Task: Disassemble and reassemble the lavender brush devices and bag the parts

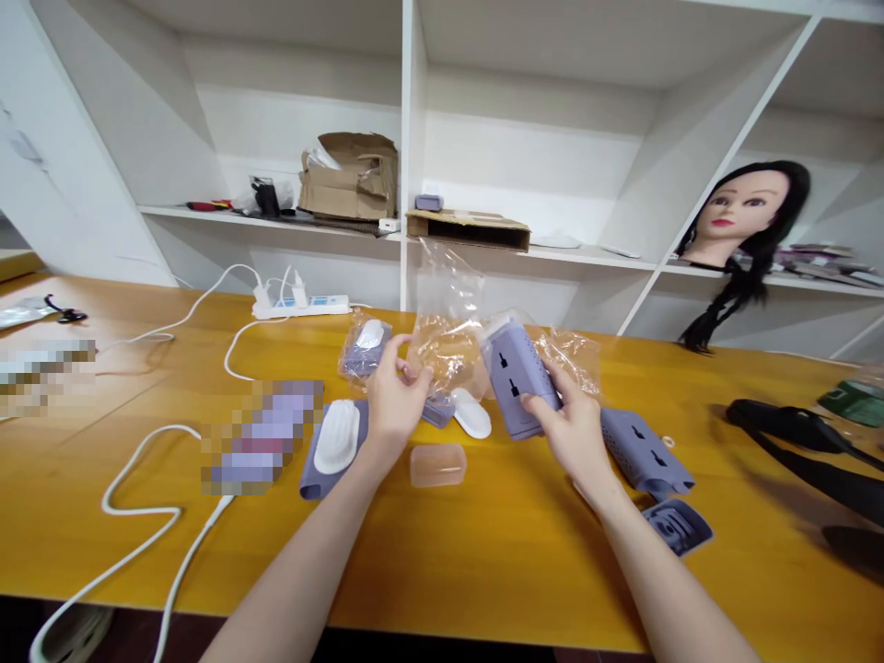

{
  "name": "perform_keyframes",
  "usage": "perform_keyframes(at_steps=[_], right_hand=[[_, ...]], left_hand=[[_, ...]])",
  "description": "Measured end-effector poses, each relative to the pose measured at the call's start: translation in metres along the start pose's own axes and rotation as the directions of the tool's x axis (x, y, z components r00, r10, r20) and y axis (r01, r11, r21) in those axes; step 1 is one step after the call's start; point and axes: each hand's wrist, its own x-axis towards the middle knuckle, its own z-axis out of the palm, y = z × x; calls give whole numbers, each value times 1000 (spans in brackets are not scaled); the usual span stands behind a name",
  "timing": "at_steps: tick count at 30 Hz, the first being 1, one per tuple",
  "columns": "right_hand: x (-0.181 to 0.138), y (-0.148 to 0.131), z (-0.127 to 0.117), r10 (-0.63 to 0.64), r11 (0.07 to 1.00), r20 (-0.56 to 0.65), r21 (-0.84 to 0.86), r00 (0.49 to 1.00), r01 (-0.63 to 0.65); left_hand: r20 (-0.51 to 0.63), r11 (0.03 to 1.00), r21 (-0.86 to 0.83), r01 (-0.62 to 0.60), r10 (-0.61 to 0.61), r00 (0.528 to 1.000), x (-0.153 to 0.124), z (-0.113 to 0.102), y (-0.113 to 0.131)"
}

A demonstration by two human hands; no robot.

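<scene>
My right hand (576, 433) grips a purple-grey plastic case (517, 382) with two dark keyhole slots, held tilted above the table. Its far end looks covered by clear film. With curled fingers, my left hand (395, 405) pinches the edge of a clear plastic bag (448, 322) that stands up crinkled. Beneath the hands lie a white oval piece (471, 413) and a small clear tray (438, 465). Beside my left wrist is a purple-grey case with a white oval part (337, 436) on top. Near my right forearm rest another slotted case (645, 451) and a purple-grey end piece (679, 527).
A bagged purple part (365, 348) lies behind my left hand. On the left are a blurred-out phone (269, 437), a white cable (138, 506) and a power strip (310, 306). Black straps (794, 428) lie right. Shelves behind hold cardboard boxes (352, 180) and a mannequin head (742, 212).
</scene>
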Motion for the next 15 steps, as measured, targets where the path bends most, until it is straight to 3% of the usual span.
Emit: perform_keyframes(at_steps=[3,6,8,12,15], right_hand=[[3,2,-4,9,996,-46,85,999,-5],[6,1,-11,-17,977,-134,209,991,45],[7,0,-15,-10,944,-118,327,993,48],[3,-5,-22,9,869,94,492,996,-54],[-2,-13,-25,-37,864,340,483,940,-141]], left_hand=[[78,981,194,23,-38,996,-1,2,-2],[107,973,229,41,-67,992,-1,4,-5],[122,974,220,55,-83,989,-1,6,-8],[142,983,153,97,-119,983,0,12,-16],[154,989,85,121,-133,979,1,15,-21]])
